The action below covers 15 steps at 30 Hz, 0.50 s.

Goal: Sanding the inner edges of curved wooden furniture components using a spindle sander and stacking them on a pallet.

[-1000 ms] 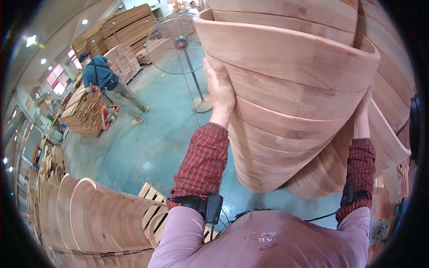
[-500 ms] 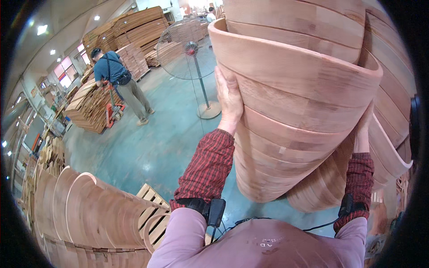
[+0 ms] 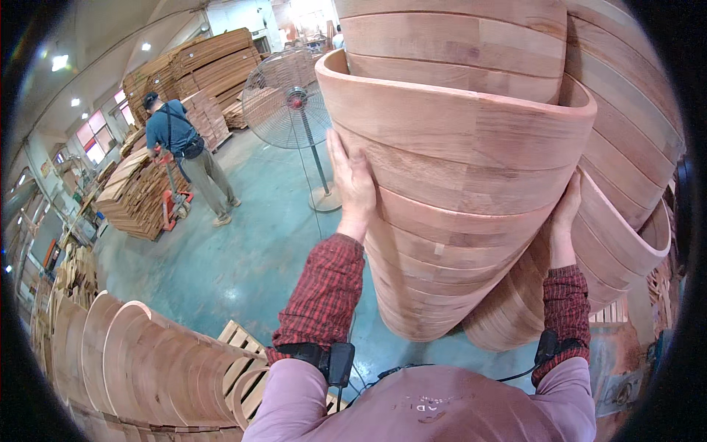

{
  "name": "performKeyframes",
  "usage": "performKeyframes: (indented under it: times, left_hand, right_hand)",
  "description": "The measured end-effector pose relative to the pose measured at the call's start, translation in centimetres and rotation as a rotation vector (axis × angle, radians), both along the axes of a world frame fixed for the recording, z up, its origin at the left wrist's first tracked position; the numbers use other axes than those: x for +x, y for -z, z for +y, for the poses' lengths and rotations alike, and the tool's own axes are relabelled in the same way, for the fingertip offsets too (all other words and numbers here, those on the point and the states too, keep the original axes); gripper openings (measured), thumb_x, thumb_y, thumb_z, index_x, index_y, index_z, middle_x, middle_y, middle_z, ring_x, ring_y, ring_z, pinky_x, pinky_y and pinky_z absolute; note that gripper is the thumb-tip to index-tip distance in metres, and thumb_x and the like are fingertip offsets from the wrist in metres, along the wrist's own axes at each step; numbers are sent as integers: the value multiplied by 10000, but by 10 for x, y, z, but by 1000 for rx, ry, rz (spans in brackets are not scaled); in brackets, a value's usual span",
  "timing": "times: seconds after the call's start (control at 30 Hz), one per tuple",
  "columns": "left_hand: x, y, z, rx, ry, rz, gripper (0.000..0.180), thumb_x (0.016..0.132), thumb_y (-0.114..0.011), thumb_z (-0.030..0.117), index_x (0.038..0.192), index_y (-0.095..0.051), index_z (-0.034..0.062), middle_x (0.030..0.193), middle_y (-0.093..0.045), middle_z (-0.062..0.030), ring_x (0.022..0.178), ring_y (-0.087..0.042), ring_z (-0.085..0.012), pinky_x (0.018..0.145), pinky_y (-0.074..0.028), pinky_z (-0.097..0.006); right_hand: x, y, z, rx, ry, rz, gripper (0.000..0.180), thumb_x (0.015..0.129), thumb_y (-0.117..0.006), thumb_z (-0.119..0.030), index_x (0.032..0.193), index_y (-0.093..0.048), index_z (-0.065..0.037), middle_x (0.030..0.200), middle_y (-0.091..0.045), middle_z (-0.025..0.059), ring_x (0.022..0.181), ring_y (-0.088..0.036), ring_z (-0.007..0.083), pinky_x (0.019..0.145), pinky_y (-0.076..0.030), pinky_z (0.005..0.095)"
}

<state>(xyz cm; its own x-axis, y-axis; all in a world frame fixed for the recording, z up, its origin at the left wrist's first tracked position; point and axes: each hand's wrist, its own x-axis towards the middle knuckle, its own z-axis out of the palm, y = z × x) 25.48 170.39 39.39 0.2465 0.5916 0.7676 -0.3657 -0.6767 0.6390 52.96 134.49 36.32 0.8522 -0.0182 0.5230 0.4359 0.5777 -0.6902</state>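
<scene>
A tall stack of nested, U-shaped curved wooden panels stands before me. The foremost curved wooden panel (image 3: 456, 162) shows horizontal plank joints and a thick, rounded rim. My left hand (image 3: 353, 180) presses along its left side, palm against the wood and fingers pointing up. On the opposite side, my right hand (image 3: 565, 206) is wrapped against the panel's edge, some of its fingers hidden. Between them, both hands hold the panel. Another wooden panel (image 3: 456, 44) rises inside the rim, and further curved panels (image 3: 626, 228) lean close by on the right.
At lower left stands a row of curved panels (image 3: 147, 361) beside a slatted pallet (image 3: 247, 353). A pedestal fan (image 3: 313, 147) is beyond my left hand. Farther off, a person (image 3: 180, 140) handles a red pallet jack (image 3: 175, 206) by stacked boards (image 3: 136, 195).
My view has swung slightly right, so the surroundings sit farther left. Both hands stay on the panel's sides, and more of my right hand shows now.
</scene>
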Motion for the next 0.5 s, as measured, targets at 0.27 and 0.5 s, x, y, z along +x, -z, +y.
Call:
performKeyframes:
  times: [0.27,0.5]
  left_hand:
    - [10,-56,31,-38,111,-81,972,1054,-328,719,1607,-252,-77,1650,-330,-266,1540,-303,-354,1254,-225,-418]
    - [21,-58,23,-77,142,-55,1028,1034,-291,763,1607,-245,-89,1661,-297,-287,1557,-268,-377,1270,-186,-418]
  right_hand:
    - [2,-101,9,-31,50,-224,629,1141,-361,-476,1558,-435,-12,1565,-493,115,1416,-477,214,1206,-368,375]
    - [4,-113,11,-159,174,-169,715,1116,-379,-551,1491,-522,41,1466,-585,177,1337,-541,245,1151,-409,359]
